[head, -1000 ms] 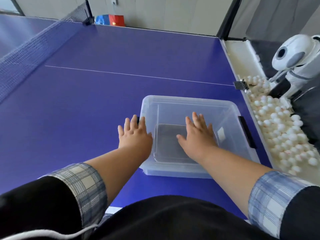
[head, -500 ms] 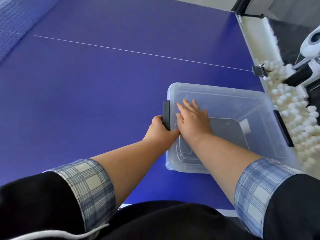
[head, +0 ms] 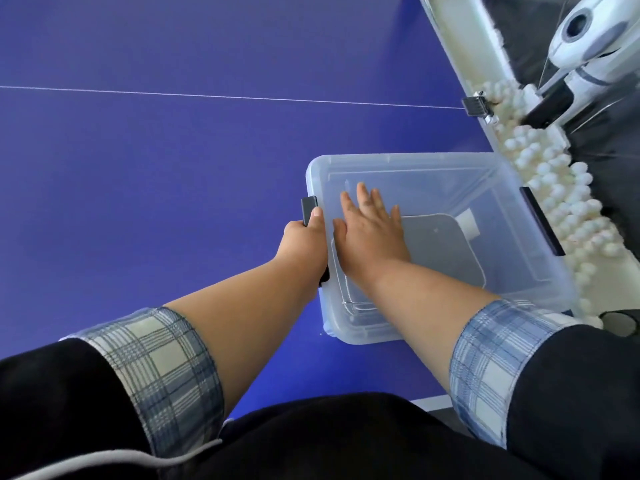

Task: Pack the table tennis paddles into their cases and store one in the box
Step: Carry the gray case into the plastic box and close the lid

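- Clear plastic box (head: 450, 188) with lid on sits on blue table (head: 173, 168), near its right edge
- grey case (head: 446, 251) inside
- left hand (head: 304, 239) fingers clamped on dark side latch (head: 309, 209)
- right hand (head: 372, 233) flat on lid, fingers spread

There is one clear plastic box (head: 433, 174) with its lid on, sitting on one blue counter (head: 173, 168). The box has two dark latches (head: 309, 207), one on each end. Inside it lies one grey paddle case (head: 443, 247). Two hands (head: 372, 233) are at the box. One white line (head: 207, 96) runs across the counter. One white ball machine (head: 585, 36) stands beside it, and the little white balls (head: 554, 188) are too many to count.
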Motion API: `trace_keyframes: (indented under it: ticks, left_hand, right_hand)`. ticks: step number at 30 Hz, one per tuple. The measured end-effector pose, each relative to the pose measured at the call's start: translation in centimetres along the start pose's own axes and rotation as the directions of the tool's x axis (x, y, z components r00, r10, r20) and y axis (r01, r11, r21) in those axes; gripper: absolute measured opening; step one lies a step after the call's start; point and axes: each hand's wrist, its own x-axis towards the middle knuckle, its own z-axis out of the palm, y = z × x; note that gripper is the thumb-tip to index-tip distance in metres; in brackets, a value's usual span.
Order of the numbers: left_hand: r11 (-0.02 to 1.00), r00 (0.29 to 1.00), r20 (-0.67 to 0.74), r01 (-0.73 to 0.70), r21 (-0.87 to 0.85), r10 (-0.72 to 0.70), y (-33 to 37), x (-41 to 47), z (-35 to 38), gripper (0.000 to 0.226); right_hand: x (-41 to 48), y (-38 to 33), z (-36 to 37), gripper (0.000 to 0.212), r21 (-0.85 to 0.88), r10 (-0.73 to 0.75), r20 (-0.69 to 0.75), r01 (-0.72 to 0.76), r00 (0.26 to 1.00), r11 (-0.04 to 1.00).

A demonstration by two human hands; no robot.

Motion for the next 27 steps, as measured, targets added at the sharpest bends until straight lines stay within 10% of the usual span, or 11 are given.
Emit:
trace_keyframes:
  ticks: [16,27]
  left_hand:
    - [0.995,0.999,0.004,-0.043,0.095,0.042,0.8,0.3,0.5,0.042]
    - [0.985,0.970,-0.240,0.008,0.175,0.035,1.4,-0.3,2.1,0.041]
  right_hand:
    - [0.3,0.1,0.6,0.059,0.023,-0.020,0.016,0.020,1.000,1.000]
    - [0.4,0.4,-0.3,0.057,0.158,-0.046,0.052,0.037,0.998,0.987]
